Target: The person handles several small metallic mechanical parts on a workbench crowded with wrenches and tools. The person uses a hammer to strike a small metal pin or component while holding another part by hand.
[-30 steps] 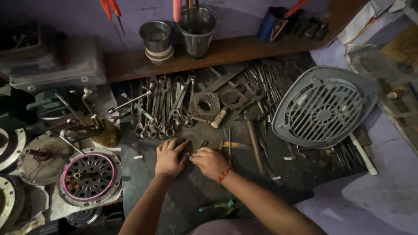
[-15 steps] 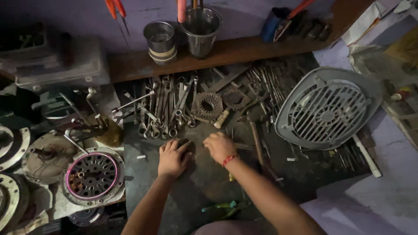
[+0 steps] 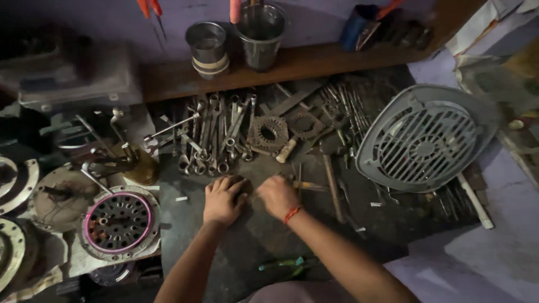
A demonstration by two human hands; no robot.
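Note:
My left hand (image 3: pixel 223 199) rests knuckles-up on the dark work mat (image 3: pixel 252 241), its fingers curled over something small and dark that I cannot make out. My right hand (image 3: pixel 278 196), with a red thread around the wrist, lies right next to it, fingertips bent toward the left hand; what they pinch is hidden. Just beyond both hands lies a row of wrenches (image 3: pixel 216 134). A yellow-handled screwdriver (image 3: pixel 306 185) lies by the right hand.
Two toothed metal rings (image 3: pixel 268 133) and a hammer (image 3: pixel 332 182) lie past the hands. A grey fan grille (image 3: pixel 426 143) sits at the right, a pink-rimmed motor stator (image 3: pixel 118 221) at the left, green-handled pliers (image 3: pixel 286 264) near me. Steel cups (image 3: pixel 206 42) stand on the wooden shelf (image 3: pixel 314 59).
Half a second ago my right hand was stretched farther out toward the tools. It has drawn back beside the left hand, which has stayed in place.

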